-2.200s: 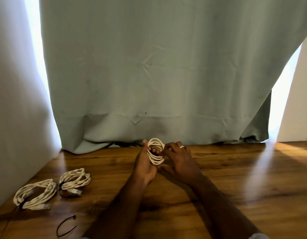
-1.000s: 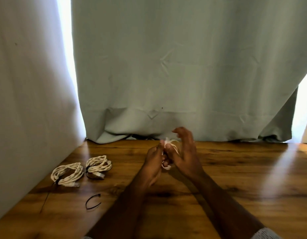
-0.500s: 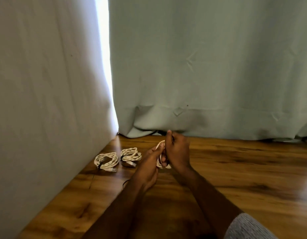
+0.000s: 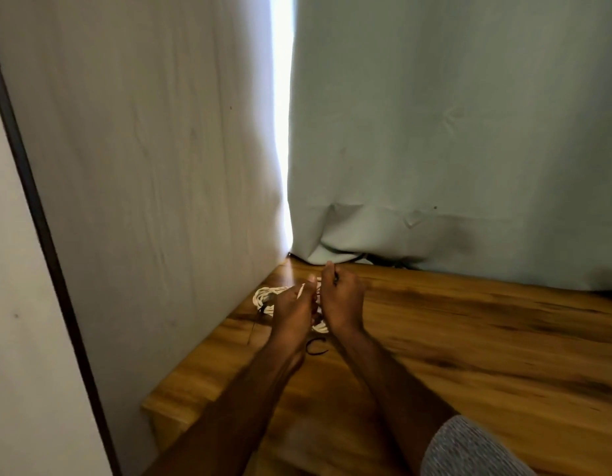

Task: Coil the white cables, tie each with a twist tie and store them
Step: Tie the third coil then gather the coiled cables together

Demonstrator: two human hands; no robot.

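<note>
Hands, left and right, together grip coiled white cable above table.

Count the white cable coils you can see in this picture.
2: one coil lies on the table by the wall; one held coil sits between the hands. Others may be hidden behind them.

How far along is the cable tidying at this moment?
Done: at least one coiled white cable lies by the wall, a dark tie round it. In hand: the left hand and right hand grip another coil, not visibly tied. Left: a loose black twist tie on the table; no storing seen.
</note>
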